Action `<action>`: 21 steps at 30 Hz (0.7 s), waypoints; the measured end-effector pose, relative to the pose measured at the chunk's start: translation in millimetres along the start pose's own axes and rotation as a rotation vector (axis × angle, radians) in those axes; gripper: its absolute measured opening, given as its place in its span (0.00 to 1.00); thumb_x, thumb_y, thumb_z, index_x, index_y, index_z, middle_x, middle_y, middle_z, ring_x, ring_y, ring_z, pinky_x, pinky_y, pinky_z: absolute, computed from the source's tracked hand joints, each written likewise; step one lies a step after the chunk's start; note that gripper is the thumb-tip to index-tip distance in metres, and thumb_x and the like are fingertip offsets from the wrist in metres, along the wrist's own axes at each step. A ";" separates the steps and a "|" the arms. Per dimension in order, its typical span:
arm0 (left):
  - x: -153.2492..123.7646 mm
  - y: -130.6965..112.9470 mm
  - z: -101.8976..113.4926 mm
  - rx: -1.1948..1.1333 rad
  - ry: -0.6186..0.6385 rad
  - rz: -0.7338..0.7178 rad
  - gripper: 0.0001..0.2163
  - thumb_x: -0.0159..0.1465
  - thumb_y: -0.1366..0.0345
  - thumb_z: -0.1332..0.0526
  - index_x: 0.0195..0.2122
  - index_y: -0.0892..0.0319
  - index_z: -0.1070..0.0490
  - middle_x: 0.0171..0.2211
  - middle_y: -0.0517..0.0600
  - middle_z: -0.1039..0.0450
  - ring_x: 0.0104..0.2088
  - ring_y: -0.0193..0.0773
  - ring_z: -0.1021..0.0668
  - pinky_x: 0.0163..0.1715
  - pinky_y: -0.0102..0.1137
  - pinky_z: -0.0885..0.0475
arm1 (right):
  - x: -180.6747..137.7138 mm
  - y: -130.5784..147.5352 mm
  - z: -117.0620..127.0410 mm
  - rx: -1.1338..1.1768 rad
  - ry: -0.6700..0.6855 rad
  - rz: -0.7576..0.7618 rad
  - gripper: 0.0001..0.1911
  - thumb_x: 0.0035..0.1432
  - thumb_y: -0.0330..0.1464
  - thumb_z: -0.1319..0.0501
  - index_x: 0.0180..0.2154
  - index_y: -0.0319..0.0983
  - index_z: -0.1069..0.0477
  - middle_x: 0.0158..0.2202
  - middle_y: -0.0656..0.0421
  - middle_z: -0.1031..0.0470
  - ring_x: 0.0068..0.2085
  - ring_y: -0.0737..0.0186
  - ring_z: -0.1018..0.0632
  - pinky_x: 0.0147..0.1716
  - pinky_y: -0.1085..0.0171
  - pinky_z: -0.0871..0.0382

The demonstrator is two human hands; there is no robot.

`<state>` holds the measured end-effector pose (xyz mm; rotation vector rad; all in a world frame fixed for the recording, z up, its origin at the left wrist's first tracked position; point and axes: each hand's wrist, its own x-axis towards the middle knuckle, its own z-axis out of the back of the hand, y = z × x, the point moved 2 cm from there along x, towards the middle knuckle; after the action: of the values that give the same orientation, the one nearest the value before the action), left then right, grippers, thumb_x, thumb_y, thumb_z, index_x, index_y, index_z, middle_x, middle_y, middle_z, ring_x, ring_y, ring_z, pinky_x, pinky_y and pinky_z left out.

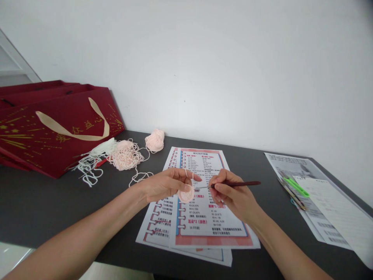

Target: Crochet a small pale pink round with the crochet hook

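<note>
My left hand (171, 182) pinches a small round piece of pale pink crochet (186, 194) between thumb and fingers. A strand of pink yarn runs over its raised index finger. Opposite it, my right hand (230, 190) grips a crochet hook (243, 183) with a dark red handle, held like a pen. The hook's thin metal shaft points left and its tip reaches the edge of the crochet piece. Both hands are above printed pattern sheets (215, 229), which lie overlapped on the dark table.
A loose heap of pink yarn (125, 155), white yarn (93, 159) and a pink yarn ball (155, 140) lie at the left, before dark red gift bags (67, 128). To the right are more papers (335, 210), a bright green tool (295, 186) and slim tools (291, 194). A white wall (218, 77) stands behind.
</note>
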<state>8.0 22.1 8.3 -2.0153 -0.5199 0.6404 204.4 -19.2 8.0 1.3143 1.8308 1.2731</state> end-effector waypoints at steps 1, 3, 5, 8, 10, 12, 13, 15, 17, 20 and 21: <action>0.0 -0.4 -1.4 0.024 -0.029 -0.022 0.15 0.52 0.73 0.34 0.43 0.61 0.26 0.25 0.44 0.32 0.25 0.27 0.30 0.26 0.25 0.38 | 0.3 -1.1 -1.3 0.045 -0.012 -0.024 0.04 0.56 0.27 0.38 0.29 0.39 0.32 0.24 0.61 0.28 0.21 0.72 0.32 0.18 0.72 0.42; 0.1 -0.5 -4.7 0.085 -0.105 -0.082 0.14 0.52 0.72 0.35 0.41 0.61 0.25 0.25 0.44 0.32 0.25 0.28 0.30 0.28 0.26 0.38 | 1.1 -4.0 -4.1 0.136 -0.043 -0.071 0.05 0.56 0.27 0.39 0.28 0.39 0.33 0.22 0.61 0.29 0.20 0.72 0.34 0.17 0.72 0.43; 0.5 0.4 -8.6 0.155 -0.188 -0.146 0.13 0.53 0.71 0.35 0.41 0.60 0.26 0.25 0.43 0.33 0.27 0.29 0.30 0.30 0.27 0.38 | 2.4 -7.7 -7.4 0.215 -0.078 -0.122 0.05 0.55 0.28 0.39 0.28 0.39 0.34 0.21 0.62 0.30 0.19 0.72 0.35 0.16 0.73 0.43; 1.1 3.8 -14.9 0.238 -0.293 -0.201 0.15 0.54 0.70 0.35 0.44 0.60 0.28 0.25 0.42 0.34 0.27 0.29 0.31 0.31 0.29 0.37 | 4.6 -13.3 -12.6 0.289 -0.117 -0.167 0.06 0.55 0.29 0.38 0.28 0.39 0.35 0.22 0.62 0.30 0.20 0.72 0.35 0.16 0.74 0.41; 1.6 6.6 -18.3 0.242 -0.325 -0.234 0.17 0.54 0.69 0.35 0.46 0.60 0.29 0.24 0.41 0.35 0.26 0.29 0.31 0.31 0.29 0.37 | 5.7 -16.4 -15.2 0.314 -0.146 -0.157 0.07 0.54 0.30 0.37 0.27 0.39 0.35 0.23 0.62 0.29 0.21 0.72 0.33 0.18 0.74 0.38; 2.8 9.8 -19.9 0.228 -0.327 -0.257 0.18 0.55 0.68 0.35 0.48 0.59 0.31 0.25 0.41 0.35 0.27 0.29 0.31 0.32 0.29 0.37 | 6.3 -19.6 -16.1 0.325 -0.179 -0.142 0.09 0.54 0.31 0.37 0.26 0.39 0.36 0.24 0.62 0.28 0.22 0.72 0.32 0.21 0.73 0.34; 3.5 11.6 -19.9 0.217 -0.326 -0.264 0.19 0.55 0.67 0.35 0.49 0.59 0.31 0.25 0.42 0.35 0.27 0.30 0.31 0.32 0.29 0.37 | 6.6 -21.3 -16.0 0.326 -0.195 -0.141 0.09 0.55 0.31 0.37 0.26 0.39 0.36 0.25 0.62 0.28 0.23 0.72 0.31 0.24 0.72 0.32; 5.0 14.8 -18.7 0.194 -0.322 -0.271 0.21 0.55 0.67 0.34 0.51 0.60 0.32 0.25 0.42 0.35 0.28 0.30 0.30 0.34 0.30 0.36 | 6.8 -24.5 -14.9 0.329 -0.218 -0.155 0.09 0.55 0.32 0.37 0.26 0.39 0.35 0.25 0.63 0.28 0.24 0.72 0.29 0.28 0.71 0.29; 6.2 16.9 -16.9 0.169 -0.321 -0.268 0.23 0.55 0.66 0.34 0.52 0.60 0.34 0.26 0.42 0.34 0.30 0.31 0.29 0.37 0.31 0.35 | 6.9 -26.7 -13.8 0.340 -0.231 -0.167 0.09 0.55 0.32 0.37 0.26 0.39 0.35 0.26 0.63 0.28 0.25 0.72 0.28 0.31 0.69 0.27; 6.7 17.3 -15.1 0.153 -0.329 -0.252 0.24 0.55 0.67 0.34 0.53 0.60 0.35 0.27 0.43 0.32 0.30 0.31 0.28 0.38 0.32 0.35 | 6.6 -25.7 -13.6 0.333 -0.228 -0.141 0.09 0.56 0.32 0.37 0.26 0.39 0.35 0.26 0.63 0.27 0.24 0.72 0.29 0.34 0.67 0.26; 6.5 16.9 -15.0 0.155 -0.332 -0.245 0.24 0.54 0.66 0.33 0.53 0.60 0.34 0.26 0.43 0.32 0.30 0.31 0.28 0.38 0.32 0.35 | 6.4 -24.1 -13.7 0.308 -0.223 -0.117 0.09 0.56 0.32 0.37 0.26 0.39 0.35 0.26 0.63 0.27 0.24 0.72 0.29 0.35 0.65 0.26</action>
<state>24.1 8.1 -1.3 -1.6740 -0.8717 0.8404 180.7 -20.3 -7.8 1.4194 1.9618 0.7701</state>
